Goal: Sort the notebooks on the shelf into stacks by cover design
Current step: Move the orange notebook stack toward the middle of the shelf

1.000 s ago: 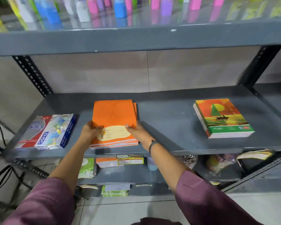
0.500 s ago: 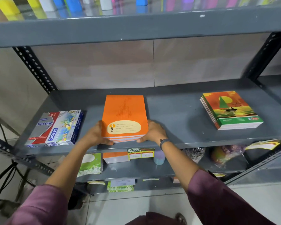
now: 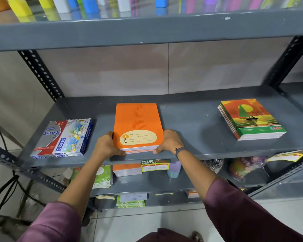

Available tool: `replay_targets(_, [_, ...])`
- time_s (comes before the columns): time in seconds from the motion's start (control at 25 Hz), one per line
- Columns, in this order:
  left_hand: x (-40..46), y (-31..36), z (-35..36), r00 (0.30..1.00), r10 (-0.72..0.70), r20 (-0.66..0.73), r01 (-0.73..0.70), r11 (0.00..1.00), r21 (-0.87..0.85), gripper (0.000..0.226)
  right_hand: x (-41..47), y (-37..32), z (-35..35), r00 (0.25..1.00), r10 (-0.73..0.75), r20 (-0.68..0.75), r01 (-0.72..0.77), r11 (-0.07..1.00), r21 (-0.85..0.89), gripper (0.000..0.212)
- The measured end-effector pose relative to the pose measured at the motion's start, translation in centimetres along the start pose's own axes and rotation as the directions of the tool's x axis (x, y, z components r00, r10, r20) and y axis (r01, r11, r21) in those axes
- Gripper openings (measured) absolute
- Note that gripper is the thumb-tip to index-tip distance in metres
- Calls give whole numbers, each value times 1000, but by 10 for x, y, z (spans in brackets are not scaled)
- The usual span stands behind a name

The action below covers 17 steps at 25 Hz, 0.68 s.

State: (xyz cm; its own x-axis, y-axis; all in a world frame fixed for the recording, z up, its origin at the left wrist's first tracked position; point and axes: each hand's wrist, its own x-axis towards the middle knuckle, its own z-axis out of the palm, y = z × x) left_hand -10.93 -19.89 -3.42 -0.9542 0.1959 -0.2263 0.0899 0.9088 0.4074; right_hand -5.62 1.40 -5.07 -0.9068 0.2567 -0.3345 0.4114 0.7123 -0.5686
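Note:
A squared stack of orange notebooks (image 3: 137,123) with a cream name label lies in the middle of the grey metal shelf (image 3: 191,123). My left hand (image 3: 107,144) presses against the stack's near left corner and my right hand (image 3: 170,141) against its near right corner, thumbs under the front edge. A second stack of notebooks with a green and orange sailboat cover (image 3: 250,118) rests on the same shelf at the right, apart from both hands.
Boxes of Doms pastels and Softek (image 3: 65,137) lie at the shelf's left end. Coloured bottles (image 3: 87,5) line the shelf above. The lower shelf holds more notebooks (image 3: 127,169), a price tag (image 3: 155,165) and packets. Cables (image 3: 5,191) hang at the left.
The orange notebooks were fanned and skewed; both hands have squared them into one neat stack and now sit at its near corners. The view shifted slightly.

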Motion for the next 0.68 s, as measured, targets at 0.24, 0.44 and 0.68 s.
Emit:
replay_targets(0.24, [-5, 10, -2, 1000, -29, -4, 30, 998, 60, 65, -2, -1, 2, 1000, 4, -15, -4, 1000, 1, 56])
replay_targets(0.44, [-5, 7, -2, 999, -48, -2, 48, 998, 32, 67, 0, 2, 5, 1000, -30, -2, 30, 999, 31, 57])
replay_targets(0.68, [-17, -14, -3, 974, 79, 210, 109, 653, -750, 85, -11, 11, -3, 962, -217, 166, 29, 685, 728, 61])
